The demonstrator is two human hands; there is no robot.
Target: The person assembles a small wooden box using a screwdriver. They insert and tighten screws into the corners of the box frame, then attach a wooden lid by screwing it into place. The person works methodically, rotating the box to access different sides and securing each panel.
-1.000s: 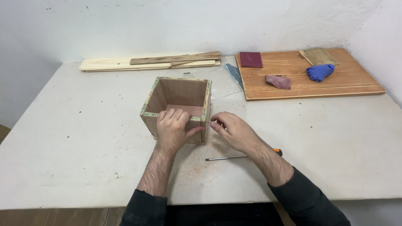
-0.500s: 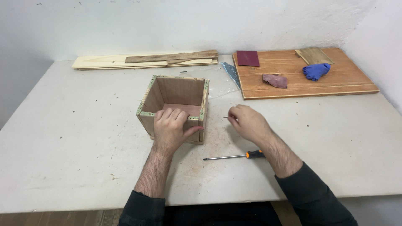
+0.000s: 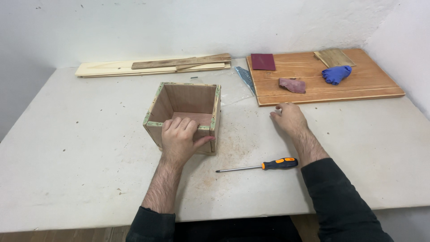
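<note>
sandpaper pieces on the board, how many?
2: a dark red rectangular sheet at the board's back left corner, and a crumpled reddish piece nearer its front. More could be under the blue glove.

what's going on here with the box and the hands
A person steadies an open wooden box on a white table, their left hand gripping its near wall. Their right hand is beside the wooden board, fingers near its edge, holding nothing visible. A screwdriver lies untouched between the arms.
</note>
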